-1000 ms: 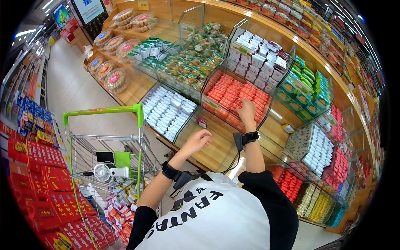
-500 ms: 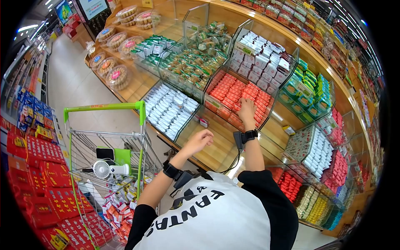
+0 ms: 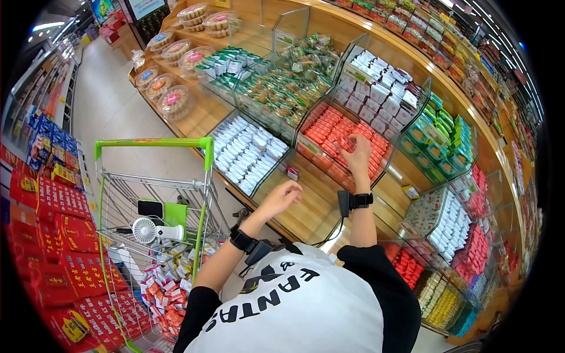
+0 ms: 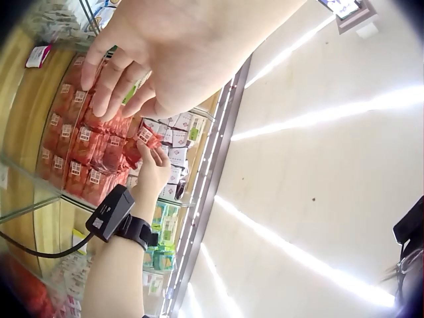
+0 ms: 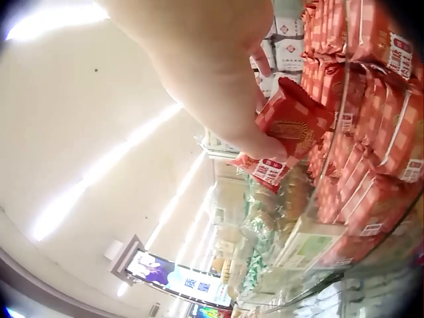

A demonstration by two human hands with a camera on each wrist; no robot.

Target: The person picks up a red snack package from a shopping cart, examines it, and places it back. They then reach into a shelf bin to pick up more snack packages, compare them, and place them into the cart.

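My right hand [image 3: 358,156] pinches one red wrapped snack packet [image 5: 291,129] between thumb and fingers. It is above a clear bin [image 3: 311,147] filled with rows of matching red packets [image 3: 329,125]. The right wrist view shows the packet tilted, with a white label near the thumb. My left hand [image 3: 281,200] hovers over the wooden counter, fingers loosely bent and holding nothing. In the left wrist view, the left hand's fingers [image 4: 109,86] overlap the red packets, and the right hand [image 4: 154,173] appears beyond with the packet.
A green-handled shopping cart [image 3: 154,142] stands at left, with a small white fan [image 3: 145,230] and many loose packets inside. Bins of white packets [image 3: 244,154], green-wrapped snacks [image 3: 288,88] and boxed tubs of cookies [image 3: 175,101] line the display. Red cartons [image 3: 73,232] are stacked far left.
My right hand has risen from among the red packets and now holds one of them. The left hand stays over the counter. The head view has shifted slightly.
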